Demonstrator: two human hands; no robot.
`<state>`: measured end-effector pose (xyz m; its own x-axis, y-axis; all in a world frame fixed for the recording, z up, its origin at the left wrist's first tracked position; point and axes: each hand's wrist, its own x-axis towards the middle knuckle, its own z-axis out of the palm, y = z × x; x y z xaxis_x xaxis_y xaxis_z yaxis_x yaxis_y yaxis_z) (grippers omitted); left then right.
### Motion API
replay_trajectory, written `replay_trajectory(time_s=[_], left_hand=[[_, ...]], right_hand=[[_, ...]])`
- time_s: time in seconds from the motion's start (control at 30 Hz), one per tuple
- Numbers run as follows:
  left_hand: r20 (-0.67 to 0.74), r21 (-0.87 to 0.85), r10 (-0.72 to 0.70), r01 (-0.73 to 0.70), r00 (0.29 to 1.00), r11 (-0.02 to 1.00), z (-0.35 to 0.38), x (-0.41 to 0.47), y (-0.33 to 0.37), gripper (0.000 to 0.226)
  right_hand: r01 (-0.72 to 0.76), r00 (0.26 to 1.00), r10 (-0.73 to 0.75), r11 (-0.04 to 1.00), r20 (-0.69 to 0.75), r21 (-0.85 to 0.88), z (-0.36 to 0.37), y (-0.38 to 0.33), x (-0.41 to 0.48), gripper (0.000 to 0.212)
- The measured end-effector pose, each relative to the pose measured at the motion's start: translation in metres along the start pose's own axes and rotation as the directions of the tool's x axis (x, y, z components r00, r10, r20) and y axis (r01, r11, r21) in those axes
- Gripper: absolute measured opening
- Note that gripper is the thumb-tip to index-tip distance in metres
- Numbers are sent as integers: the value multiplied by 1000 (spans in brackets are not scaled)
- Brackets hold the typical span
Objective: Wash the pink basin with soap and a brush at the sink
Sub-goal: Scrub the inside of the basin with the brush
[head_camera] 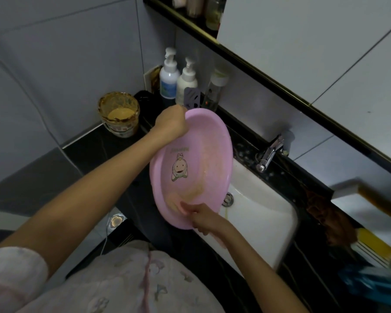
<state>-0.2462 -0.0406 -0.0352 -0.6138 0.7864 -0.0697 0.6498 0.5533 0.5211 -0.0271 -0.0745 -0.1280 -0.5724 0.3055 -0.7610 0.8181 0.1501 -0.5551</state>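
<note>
The pink basin (203, 150) is tilted on edge above the left side of the white sink (262, 213), its inside facing me. A cartoon figure is printed on its bottom, and a yellowish smear runs along its lower inside wall. My left hand (171, 124) grips the far rim at the top. My right hand (201, 216) holds the near rim at the bottom, thumb inside the basin. Two white pump bottles (178, 80) stand on the counter behind the basin. I see no brush.
A chrome tap (270, 152) juts over the sink's back edge. An open jar with tan paste (119, 114) stands on the black counter (104, 152) at the left. A clear bottle (215, 91) and a grey holder (191, 98) sit beside the pump bottles. Cloths and packages crowd the right counter.
</note>
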Motion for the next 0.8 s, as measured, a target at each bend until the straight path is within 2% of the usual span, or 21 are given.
replay_trajectory(time_s=[0.07,0.13,0.17,0.23,0.3,0.37,0.47,0.57,0.67,0.73,0.8], left_hand=[[-3,0,3,-3,1000,1000,0,0,0,23],[-1,-4,7,-7,1000,1000,-1,0,-1,23],[5,-6,13,-13,1000,1000,-1,1,-2,22],[27,-10,21,-21,999,1000,-2,1,-3,20],[52,-13,32,-32,998,999,-4,2,-4,20],[75,-7,37,-36,996,999,-5,3,-3,21],[91,8,32,-33,995,999,-6,3,-1,20],[93,12,25,-27,995,1000,-5,4,-1,21],[85,23,23,-25,996,999,-6,4,-1,19],[80,26,30,-32,996,999,-6,3,0,19],[79,27,37,-39,996,999,-6,2,-1,19]], right_hand=[[21,998,-31,986,59,167,5,-7,-1,54],[11,988,-47,970,144,241,-1,-5,-1,52],[-13,981,-36,968,190,249,-8,-1,0,52],[-99,973,61,982,224,161,-23,10,3,49],[-180,978,181,984,100,-22,-39,24,15,40],[-249,966,230,951,-123,-184,-60,31,31,47],[-272,925,65,802,-374,-532,-87,29,48,51],[-323,843,-151,626,-517,-710,-105,-2,53,59],[-321,771,-331,536,-544,-781,-116,-35,56,60],[-355,721,-454,408,-524,-841,-119,-47,55,60],[-396,707,-475,348,-524,-850,-119,-49,55,61]])
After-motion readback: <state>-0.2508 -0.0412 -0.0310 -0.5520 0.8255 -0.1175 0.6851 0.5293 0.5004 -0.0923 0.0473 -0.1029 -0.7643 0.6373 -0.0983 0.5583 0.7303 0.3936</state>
